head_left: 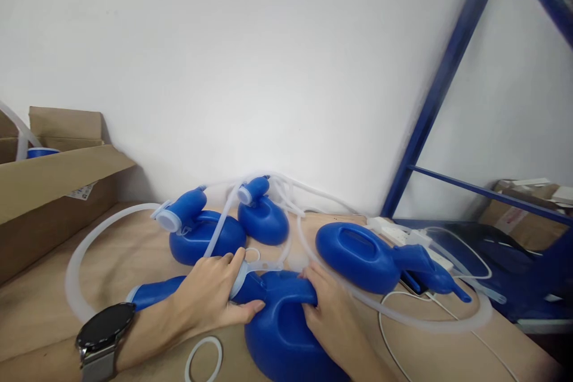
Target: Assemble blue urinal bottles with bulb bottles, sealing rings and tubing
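Front of bench: white plastic ring; just right of it, blue plastic jug with moulded handle. Left hand closed around jug's neck, right hand gripping handle. Beyond: two further blue jugs, translucent tubing, white wall.

One head camera looks ahead at the white wall — and down, close to the left hand and right hand.

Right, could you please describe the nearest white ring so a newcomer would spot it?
On the table, follow the left hand to its black watch. Between that and the held blue bottle lies the white ring, a small loop, unlike the long white hoses beyond.
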`<state>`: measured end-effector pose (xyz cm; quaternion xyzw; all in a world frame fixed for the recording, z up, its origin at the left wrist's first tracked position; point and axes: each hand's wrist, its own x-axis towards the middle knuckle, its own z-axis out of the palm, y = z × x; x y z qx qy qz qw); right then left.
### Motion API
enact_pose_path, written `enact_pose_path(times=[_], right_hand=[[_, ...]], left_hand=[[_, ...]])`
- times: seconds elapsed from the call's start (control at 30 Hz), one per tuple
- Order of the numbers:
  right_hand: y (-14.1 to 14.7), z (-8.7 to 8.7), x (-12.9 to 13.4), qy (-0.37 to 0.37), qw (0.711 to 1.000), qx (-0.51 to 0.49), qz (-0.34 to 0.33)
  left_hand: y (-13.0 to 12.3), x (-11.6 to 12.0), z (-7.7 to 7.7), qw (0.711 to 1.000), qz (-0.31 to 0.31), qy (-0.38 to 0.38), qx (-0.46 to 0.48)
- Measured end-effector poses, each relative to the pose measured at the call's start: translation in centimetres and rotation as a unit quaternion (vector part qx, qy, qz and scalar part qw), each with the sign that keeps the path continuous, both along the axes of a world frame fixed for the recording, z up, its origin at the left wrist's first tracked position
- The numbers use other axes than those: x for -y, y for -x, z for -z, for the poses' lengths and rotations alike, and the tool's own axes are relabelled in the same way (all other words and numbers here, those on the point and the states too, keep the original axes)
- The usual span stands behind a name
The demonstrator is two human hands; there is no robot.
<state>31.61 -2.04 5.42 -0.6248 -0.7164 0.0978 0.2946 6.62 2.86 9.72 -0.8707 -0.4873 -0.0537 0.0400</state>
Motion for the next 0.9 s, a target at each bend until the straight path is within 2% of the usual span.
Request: enact_pose_path(times=[0.17,0.3,0.4,0.5,0.57,0.63,0.7,0.8,0.9], right_hand=[[0.0,-0.5,0.1,0.037,0.999,0.010,-0.014],[0.1,-0.6,0.0,0.034,0.999,0.036,-0.006],[0.2,-0.6,-0.2,0.035,0.997,0.065,0.012],[0.2,-0.9,-0.3,0.030,0.994,0.102,0.024],[0.2,-1.4,-0.3,0.030,0.990,0.136,0.021],[0.1,-2.0,-0.3,0.032,0.983,0.178,-0.009],[0.0,-2.7,-0.3,0.014,0.972,0.227,-0.062],[0.1,-3.3,-0.5,-0.030,0.951,0.282,-0.124],[0.2,-3.3,-0.8,-0.053,0.940,0.285,-0.181]], left_hand=[[-0.8,0.1,0.1,0.999,-0.040,-0.002,0.007],[-1.7,0.7,-1.5,0.997,-0.075,0.018,0.013],[-1.7,0.7,-2.4,0.995,-0.080,0.051,0.017],[-0.8,0.2,-2.3,0.998,-0.022,0.043,0.051],[-0.1,-0.4,-1.8,0.994,0.069,0.018,0.084],[0.5,-1.1,-1.2,0.980,0.167,-0.002,0.112],[0.9,-1.4,-0.5,0.964,0.226,-0.009,0.136],[0.9,-1.5,0.4,0.954,0.234,-0.005,0.187],[0.8,-1.0,1.0,0.947,0.202,0.023,0.249]])
